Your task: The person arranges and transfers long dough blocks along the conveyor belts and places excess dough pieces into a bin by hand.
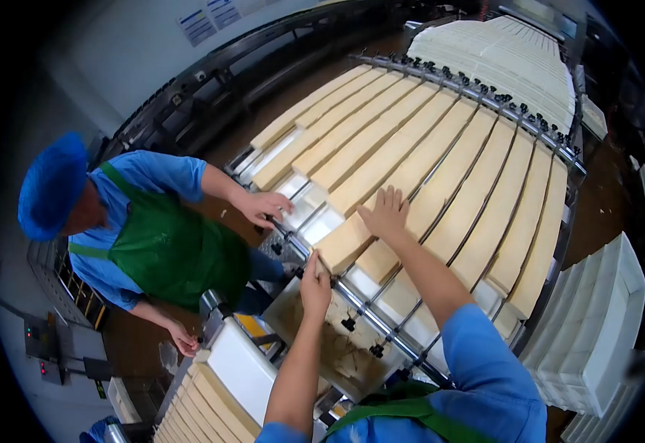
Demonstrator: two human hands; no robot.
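Hands apart. Right hand (387,214) spread flat, palm down, over the far end of a short pale block (343,240) and the strips (426,151) beside it. Left hand (315,284) at the block's near end, fingers by its corner; cannot tell whether it grips. Block lies just behind the metal rail (367,310). Co-worker's hand (263,207) at same rail. Crumb-strewn bin (285,311) below.
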